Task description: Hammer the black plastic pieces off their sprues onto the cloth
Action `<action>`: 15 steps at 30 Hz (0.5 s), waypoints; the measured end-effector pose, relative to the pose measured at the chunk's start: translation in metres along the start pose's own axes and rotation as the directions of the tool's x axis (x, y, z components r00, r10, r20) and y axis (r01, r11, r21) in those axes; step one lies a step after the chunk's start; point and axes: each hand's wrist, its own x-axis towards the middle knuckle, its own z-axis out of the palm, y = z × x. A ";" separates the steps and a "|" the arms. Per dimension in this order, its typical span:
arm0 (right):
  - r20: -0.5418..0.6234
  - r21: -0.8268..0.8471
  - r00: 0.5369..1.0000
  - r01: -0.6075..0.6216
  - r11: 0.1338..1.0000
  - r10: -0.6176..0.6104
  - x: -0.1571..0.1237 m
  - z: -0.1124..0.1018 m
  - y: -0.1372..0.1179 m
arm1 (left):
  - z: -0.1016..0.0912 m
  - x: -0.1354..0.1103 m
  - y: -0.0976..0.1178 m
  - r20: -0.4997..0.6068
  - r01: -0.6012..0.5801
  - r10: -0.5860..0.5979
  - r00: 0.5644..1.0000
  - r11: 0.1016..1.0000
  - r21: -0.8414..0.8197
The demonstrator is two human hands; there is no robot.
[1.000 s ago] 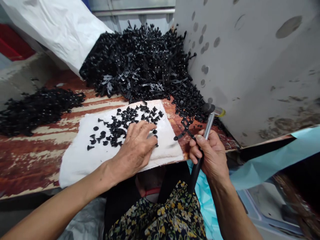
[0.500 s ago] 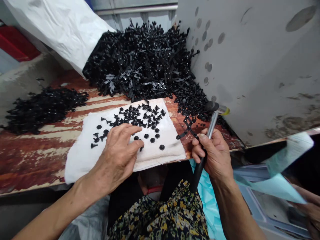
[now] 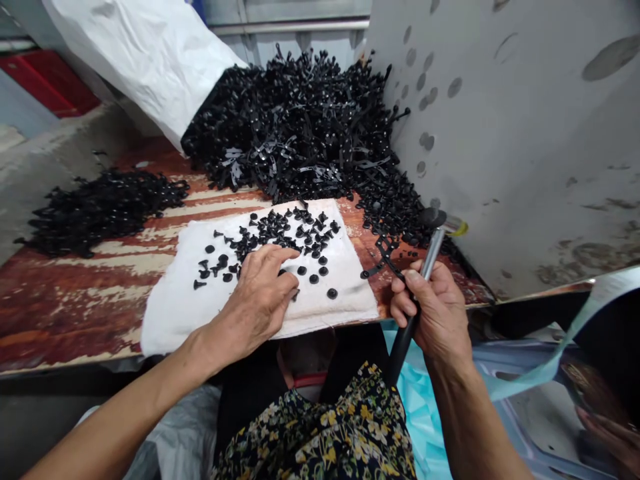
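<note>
White cloth [image 3: 173, 327]: spread left hand [image 3: 263, 300] hides black parts [image 3: 303, 270]; right fist [image 3: 433, 313] grips a probable hammer [image 3: 434, 253].

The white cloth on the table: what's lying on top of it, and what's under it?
Small black fasteners lie scattered on the white cloth, with the left hand among them. Anything under that hand is hidden, and the cloth hides the worn red tabletop.

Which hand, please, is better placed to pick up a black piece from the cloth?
Probably the left hand: its fingers rest on the cloth among the pieces, while the right hand grips a hammer.
</note>
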 end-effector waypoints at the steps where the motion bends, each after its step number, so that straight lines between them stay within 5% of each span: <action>1: -0.003 -0.001 1.000 0.001 1.000 -0.001 0.000 0.000 0.000 | 0.000 0.001 0.002 0.016 0.030 -0.030 0.999 0.999 -0.030; 4: -0.009 -0.006 1.000 0.011 1.000 -0.011 0.000 0.000 -0.001 | -0.002 0.005 0.008 0.070 0.072 -0.068 0.995 0.996 -0.057; 9: 0.005 -0.021 1.000 0.020 1.000 -0.020 0.000 0.000 -0.001 | -0.008 0.003 0.002 -0.072 0.127 -0.126 0.989 0.992 0.009; 15: -0.011 -0.015 1.000 0.016 1.000 -0.016 -0.001 -0.001 0.000 | -0.010 -0.014 -0.007 -0.046 0.105 -0.102 0.994 0.992 0.072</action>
